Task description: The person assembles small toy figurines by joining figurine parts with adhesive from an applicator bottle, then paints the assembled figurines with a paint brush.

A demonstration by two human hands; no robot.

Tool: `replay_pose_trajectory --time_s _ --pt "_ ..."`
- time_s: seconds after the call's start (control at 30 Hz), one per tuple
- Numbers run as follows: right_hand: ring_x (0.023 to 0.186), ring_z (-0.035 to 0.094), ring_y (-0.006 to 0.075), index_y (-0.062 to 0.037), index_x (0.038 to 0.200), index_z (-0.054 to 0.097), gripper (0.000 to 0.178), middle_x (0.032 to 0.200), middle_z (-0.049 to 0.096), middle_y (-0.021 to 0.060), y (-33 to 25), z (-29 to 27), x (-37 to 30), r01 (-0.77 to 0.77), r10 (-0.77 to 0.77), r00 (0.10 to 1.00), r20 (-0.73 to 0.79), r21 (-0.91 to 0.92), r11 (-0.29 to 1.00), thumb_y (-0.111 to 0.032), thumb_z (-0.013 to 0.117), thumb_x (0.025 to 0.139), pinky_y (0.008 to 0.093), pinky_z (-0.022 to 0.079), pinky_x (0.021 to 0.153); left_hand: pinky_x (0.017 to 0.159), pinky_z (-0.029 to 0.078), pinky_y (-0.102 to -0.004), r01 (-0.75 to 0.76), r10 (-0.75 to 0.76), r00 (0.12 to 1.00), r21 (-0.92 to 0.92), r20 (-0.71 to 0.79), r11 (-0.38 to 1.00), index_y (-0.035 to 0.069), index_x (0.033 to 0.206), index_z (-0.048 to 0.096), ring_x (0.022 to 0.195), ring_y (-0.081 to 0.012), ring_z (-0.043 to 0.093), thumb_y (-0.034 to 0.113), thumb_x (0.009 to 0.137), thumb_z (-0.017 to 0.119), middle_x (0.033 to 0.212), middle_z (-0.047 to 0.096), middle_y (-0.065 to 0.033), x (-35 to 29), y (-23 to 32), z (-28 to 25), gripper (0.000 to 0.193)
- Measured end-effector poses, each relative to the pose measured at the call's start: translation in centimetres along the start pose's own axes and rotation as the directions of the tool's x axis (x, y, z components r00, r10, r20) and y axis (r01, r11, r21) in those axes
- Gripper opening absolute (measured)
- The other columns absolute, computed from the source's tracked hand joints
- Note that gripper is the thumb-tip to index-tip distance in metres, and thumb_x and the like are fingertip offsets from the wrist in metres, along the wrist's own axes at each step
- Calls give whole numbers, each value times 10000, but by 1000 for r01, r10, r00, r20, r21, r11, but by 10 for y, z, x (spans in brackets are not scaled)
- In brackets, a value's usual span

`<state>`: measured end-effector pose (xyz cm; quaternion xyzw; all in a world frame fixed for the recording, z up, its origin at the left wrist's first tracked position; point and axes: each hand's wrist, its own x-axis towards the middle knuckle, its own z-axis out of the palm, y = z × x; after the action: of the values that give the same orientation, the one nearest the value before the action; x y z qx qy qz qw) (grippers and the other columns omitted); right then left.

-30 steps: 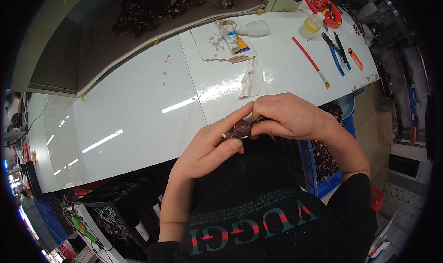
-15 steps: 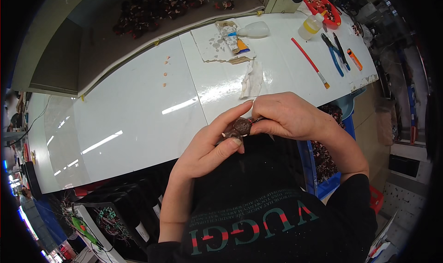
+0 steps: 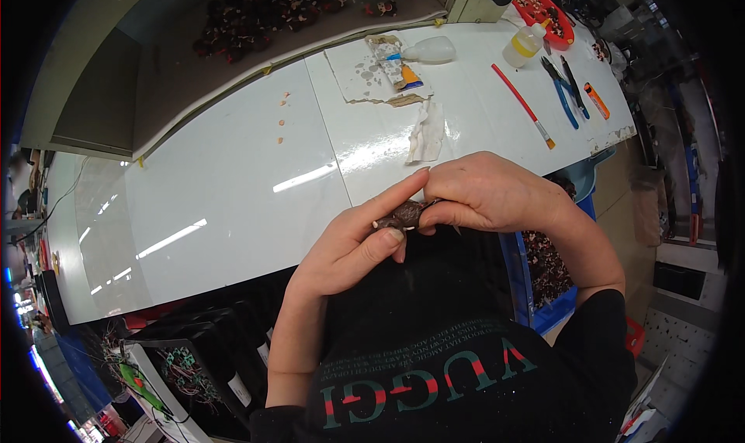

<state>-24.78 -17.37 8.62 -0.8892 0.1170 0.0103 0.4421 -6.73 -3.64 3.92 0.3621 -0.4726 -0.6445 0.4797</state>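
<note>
Just in front of my torso, near the table's front edge, a small dark brown figurine (image 3: pixel 403 215) with pale tips is held between my two hands. My left hand (image 3: pixel 358 245) is closed round its left side, the thumb underneath and the index finger stretched along the far side. At the figurine's right end my right hand (image 3: pixel 481 194) pinches with thumb and bent fingers. Something thin and dark shows at that pinch, too small to name. Much of the figurine is covered by my fingers.
Along the back lie a clear squeeze bottle (image 3: pixel 431 50), torn cardboard (image 3: pixel 365 82) and crumpled tissue (image 3: pixel 427 132). To the right are a red-handled brush (image 3: pixel 516 97), blue-handled pliers (image 3: pixel 560 93) and a yellow-labelled bottle (image 3: pixel 522 47). A blue crate (image 3: pixel 518 276) of small dark pieces stands below the table.
The figurine has turned in my fingers, so its rounded dark part now lies lengthwise between both hands. My hands stay almost in the same place.
</note>
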Motion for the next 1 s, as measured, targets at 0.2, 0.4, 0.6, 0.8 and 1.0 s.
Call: replay_pose_trajectory --time_s 0.2,0.4,0.6,0.8,1.0 --pt "684 597 283 -72 779 550 258 723 583 63 1 5 5 56 -60 997 -51 -68 996 -306 610 872 354 458 589 688 453 -232 -6 6 1000 -30 1 1000 104 1464 296 709 -101 508 180 927 463 963 593 -60 -4 1 -4 567" --pt "674 565 292 -53 741 484 349 715 548 91 -3 7 7 19 -21 997 -76 -37 999 -353 598 878 359 446 591 686 454 -231 -10 10 1000 -39 6 999 109 1466 291 709 -100 512 193 925 470 965 596 -56 -6 -1 -7 576" --pt "682 572 291 -54 741 492 359 716 553 88 -2 8 8 8 -12 998 -68 -58 998 -371 588 881 362 450 598 688 454 -230 -3 3 1000 -37 6 999 110 1465 293 711 -100 512 194 918 470 968 597 -55 -6 -2 -9 581" --pt "680 573 290 -60 735 506 345 722 554 84 -4 6 7 49 -59 996 -70 -129 990 -362 588 881 365 450 596 690 454 -230 -3 3 1000 -19 2 1000 105 1463 297 713 -98 511 176 910 475 975 595 -54 -5 -1 -8 586" --pt "690 571 287 -58 769 518 295 725 549 82 -11 7 5 -21 -5 989 -149 -168 986 -319 602 877 365 451 600 724 461 -240 -13 13 999 21 -30 1000 91 1456 311 762 -110 530 156 903 515 1042 583 -64 -7 2 -6 594"
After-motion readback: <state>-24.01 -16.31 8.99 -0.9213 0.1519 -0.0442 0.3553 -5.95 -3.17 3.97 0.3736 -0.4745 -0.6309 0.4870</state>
